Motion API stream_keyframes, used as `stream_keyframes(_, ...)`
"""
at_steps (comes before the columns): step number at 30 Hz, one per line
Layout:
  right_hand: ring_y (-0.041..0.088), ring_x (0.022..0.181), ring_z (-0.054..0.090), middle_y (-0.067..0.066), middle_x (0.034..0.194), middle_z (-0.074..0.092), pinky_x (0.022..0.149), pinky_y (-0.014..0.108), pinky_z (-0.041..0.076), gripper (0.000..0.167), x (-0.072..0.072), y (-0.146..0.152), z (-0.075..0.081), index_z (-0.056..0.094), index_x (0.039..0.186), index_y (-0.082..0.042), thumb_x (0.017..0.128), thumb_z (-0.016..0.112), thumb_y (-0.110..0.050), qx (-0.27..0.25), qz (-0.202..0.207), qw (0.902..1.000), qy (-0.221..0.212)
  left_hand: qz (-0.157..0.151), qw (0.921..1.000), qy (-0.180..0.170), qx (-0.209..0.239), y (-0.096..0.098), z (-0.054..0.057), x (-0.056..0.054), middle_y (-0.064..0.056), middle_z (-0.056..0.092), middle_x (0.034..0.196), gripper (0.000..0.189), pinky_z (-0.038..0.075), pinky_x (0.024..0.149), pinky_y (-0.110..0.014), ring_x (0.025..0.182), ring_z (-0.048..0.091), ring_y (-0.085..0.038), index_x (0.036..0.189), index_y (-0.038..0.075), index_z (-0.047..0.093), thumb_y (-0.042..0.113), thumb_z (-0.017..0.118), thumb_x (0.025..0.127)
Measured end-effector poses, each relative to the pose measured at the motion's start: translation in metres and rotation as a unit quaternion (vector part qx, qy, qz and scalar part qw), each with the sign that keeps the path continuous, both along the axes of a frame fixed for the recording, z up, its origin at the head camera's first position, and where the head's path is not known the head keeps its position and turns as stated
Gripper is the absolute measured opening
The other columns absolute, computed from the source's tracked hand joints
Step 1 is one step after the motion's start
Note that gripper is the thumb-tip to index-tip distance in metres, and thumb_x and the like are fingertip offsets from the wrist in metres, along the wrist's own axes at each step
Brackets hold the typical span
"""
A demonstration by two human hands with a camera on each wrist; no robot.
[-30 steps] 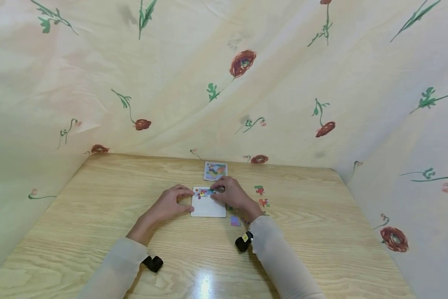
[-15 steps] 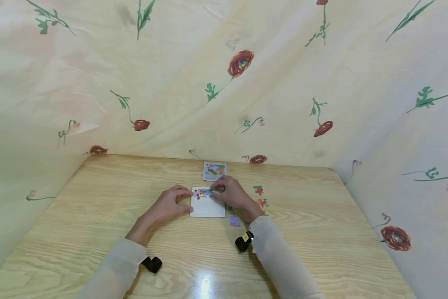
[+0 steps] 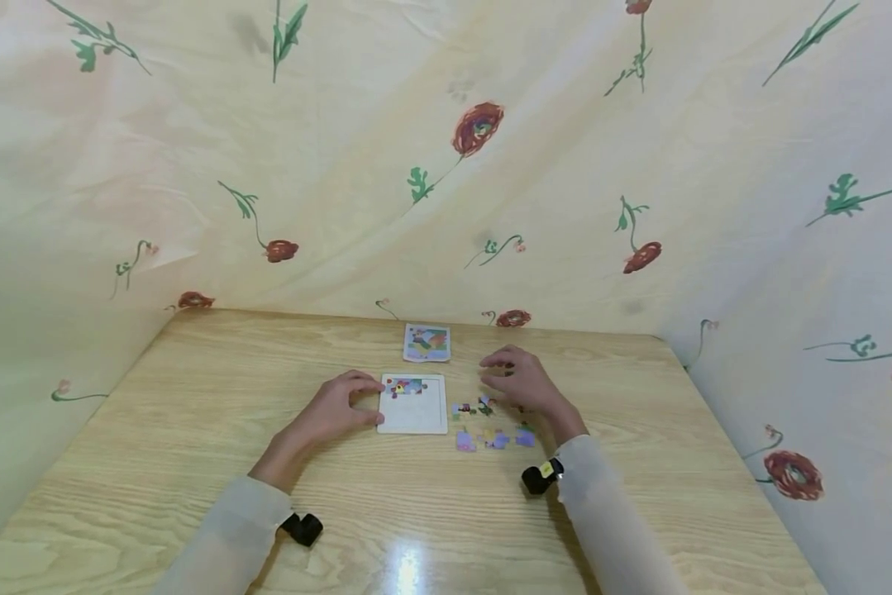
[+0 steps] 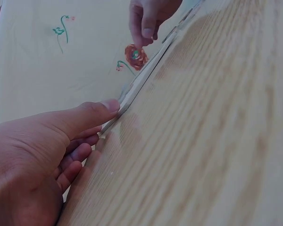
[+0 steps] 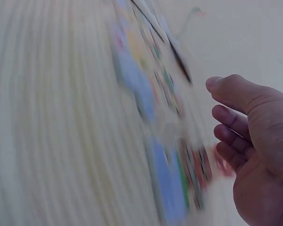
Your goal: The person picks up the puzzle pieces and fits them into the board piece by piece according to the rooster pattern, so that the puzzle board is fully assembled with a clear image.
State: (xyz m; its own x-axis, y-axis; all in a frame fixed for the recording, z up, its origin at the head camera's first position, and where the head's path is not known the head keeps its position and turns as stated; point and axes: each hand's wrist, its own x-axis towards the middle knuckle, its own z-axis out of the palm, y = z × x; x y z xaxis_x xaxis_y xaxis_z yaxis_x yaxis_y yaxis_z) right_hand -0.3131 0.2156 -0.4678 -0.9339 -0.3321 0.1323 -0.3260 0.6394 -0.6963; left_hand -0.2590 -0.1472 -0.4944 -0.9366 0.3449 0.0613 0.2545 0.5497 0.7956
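A white puzzle tray (image 3: 416, 417) lies flat on the table, with a strip of joined jigsaw pieces (image 3: 407, 386) along its top edge. My left hand (image 3: 332, 405) holds the tray's left edge; in the left wrist view its thumb (image 4: 100, 112) lies on the rim. Away to the right, my right hand (image 3: 523, 382) hovers above loose jigsaw pieces (image 3: 496, 440), fingers relaxed and apart. Nothing shows between its thumb and fingers in the right wrist view, where the pieces (image 5: 167, 181) are blurred. Part of the loose group is hidden beneath the right hand.
Behind the tray lies a small picture card (image 3: 426, 342) with a colourful design. The wooden table (image 3: 215, 397) runs back to a flowered cloth (image 3: 341, 165) hanging behind and at both sides. Each wrist wears a black camera (image 3: 302, 529).
My right hand has left the joined strip on the tray and moved right over the loose pieces, uncovering the strip's right end. The left hand keeps its place at the tray.
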Motion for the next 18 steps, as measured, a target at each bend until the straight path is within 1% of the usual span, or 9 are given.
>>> stream_keyframes(2, 0.031, 0.117, 0.063, 0.008, 0.122, 0.068, 0.1, 0.052, 0.053, 0.026, 0.0, 0.014, 0.001, 0.076, 0.119, -0.011, 0.096, 0.075, -0.022, -0.002, -0.013, 0.9999, -0.001, 0.001, 1.0, -0.002, 0.0, 0.0, 0.0, 0.0, -0.002, 0.059, 0.14, 0.048, 0.048, 0.108, -0.053, 0.132, 0.054, -0.03, 0.131, 0.017, 0.071, 0.03, 0.084, 0.087)
stream_keyframes(6, 0.032, 0.118, 0.062, 0.009, 0.126, 0.067, 0.101, 0.053, 0.052, 0.028, 0.0, 0.036, 0.002, 0.075, 0.121, -0.011, 0.097, 0.074, -0.023, 0.001, -0.038, 0.9991, -0.017, 0.001, 1.0, -0.001, -0.001, 0.0, 0.0, 0.001, -0.003, 0.059, 0.14, 0.048, 0.048, 0.108, -0.053, 0.132, 0.054, -0.03, 0.132, 0.017, 0.07, 0.03, 0.084, 0.087)
stream_keyframes(10, 0.031, 0.115, 0.062, 0.01, 0.127, 0.068, 0.098, 0.049, 0.053, 0.031, -0.002, 0.052, 0.001, 0.074, 0.124, -0.011, 0.097, 0.073, -0.025, 0.008, -0.047, 0.9986, -0.024, -0.001, 1.0, 0.002, 0.0, 0.0, 0.003, 0.001, -0.003, 0.059, 0.14, 0.048, 0.047, 0.108, -0.053, 0.132, 0.054, -0.03, 0.131, 0.016, 0.071, 0.03, 0.084, 0.087)
stream_keyframes(15, 0.028, 0.11, 0.064, 0.012, 0.125, 0.068, 0.093, 0.042, 0.054, 0.03, -0.004, 0.063, -0.002, 0.073, 0.125, -0.01, 0.098, 0.072, -0.023, 0.016, -0.037, 0.9988, -0.027, -0.002, 1.0, -0.002, 0.005, -0.001, 0.003, 0.001, -0.003, 0.059, 0.14, 0.048, 0.047, 0.108, -0.053, 0.132, 0.054, -0.03, 0.132, 0.017, 0.07, 0.03, 0.083, 0.088)
stream_keyframes(18, 0.029, 0.111, 0.064, 0.014, 0.126, 0.067, 0.093, 0.042, 0.054, 0.03, -0.002, 0.065, -0.003, 0.072, 0.126, -0.009, 0.099, 0.071, -0.021, 0.017, -0.029, 0.9987, -0.037, -0.002, 1.0, -0.003, 0.006, 0.0, 0.002, 0.001, -0.003, 0.059, 0.14, 0.048, 0.047, 0.108, -0.053, 0.132, 0.054, -0.03, 0.132, 0.016, 0.07, 0.03, 0.084, 0.088)
